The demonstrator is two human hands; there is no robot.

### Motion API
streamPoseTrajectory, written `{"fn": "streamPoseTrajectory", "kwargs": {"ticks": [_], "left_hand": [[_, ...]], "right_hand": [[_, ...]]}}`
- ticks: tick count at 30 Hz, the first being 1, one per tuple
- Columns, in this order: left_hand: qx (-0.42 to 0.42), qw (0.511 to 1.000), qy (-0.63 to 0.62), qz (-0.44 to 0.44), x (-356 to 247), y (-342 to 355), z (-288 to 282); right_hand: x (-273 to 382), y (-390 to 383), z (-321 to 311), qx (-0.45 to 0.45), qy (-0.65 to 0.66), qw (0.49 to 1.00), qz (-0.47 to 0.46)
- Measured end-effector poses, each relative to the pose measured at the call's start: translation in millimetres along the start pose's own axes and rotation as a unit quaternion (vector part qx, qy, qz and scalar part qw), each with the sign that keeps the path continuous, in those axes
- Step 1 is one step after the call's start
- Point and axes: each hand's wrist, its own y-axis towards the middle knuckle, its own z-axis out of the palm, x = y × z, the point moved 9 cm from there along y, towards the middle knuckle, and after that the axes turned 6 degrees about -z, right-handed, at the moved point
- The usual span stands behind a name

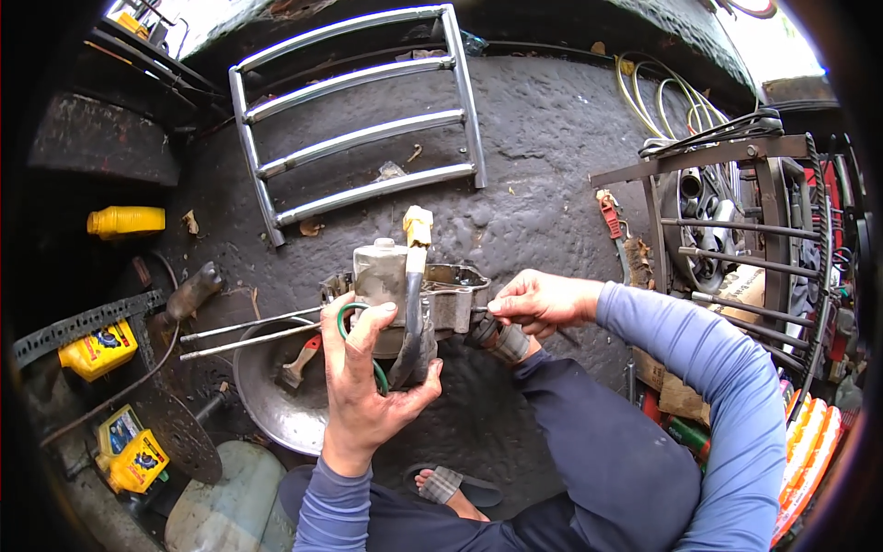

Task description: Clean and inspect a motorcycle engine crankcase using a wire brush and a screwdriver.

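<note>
A grey metal engine case [455, 308] with a cylindrical housing [377, 271] and two long studs [230, 340] sticking out leftward sits low in front of me. My left hand [372, 386] wraps round its near side, beside a green ring [342, 322] and a black cable [414, 313] topped by a yellow connector [418, 227]; exactly which part it grips is unclear. My right hand [543, 304] has thumb and forefinger pinched on a small metal piece at the case's right side, too small to name. Behind the studs, a red-handled brush [299, 365] lies in a metal basin [253, 386].
A chrome ladder-like frame [359, 121] lies behind. Yellow bottles [126, 221] and a perforated metal strip [46, 348] are at left. A dark metal rack [736, 248], coiled hoses [662, 92] and a red-handled tool [610, 213] are at right. My legs and sandalled foot [446, 488] are below.
</note>
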Motion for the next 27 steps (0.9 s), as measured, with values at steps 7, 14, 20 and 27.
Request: {"fn": "streamPoseTrajectory", "kwargs": {"ticks": [7,14,20,27], "left_hand": [[-0.022,1.000,0.007,-0.001,-0.6,-1.9,-0.7],[-0.030,0.999,0.007,-0.009,-1.9,-1.2,-0.3],[-0.016,1.000,0.006,-0.006,-2.9,1.5,1.4],[-0.003,1.000,-0.004,-0.004,-3.7,4.9,0.4]], "right_hand": [[61.8,-12.4,23.2,-0.080,-0.702,0.671,-0.224],[62.4,-34.0,44.6,-0.155,-0.752,0.570,-0.294],[47.3,-16.6,9.7,-0.142,-0.376,0.852,-0.335],[-10.4,-6.5,3.3,0.069,0.141,0.984,0.085]]}}
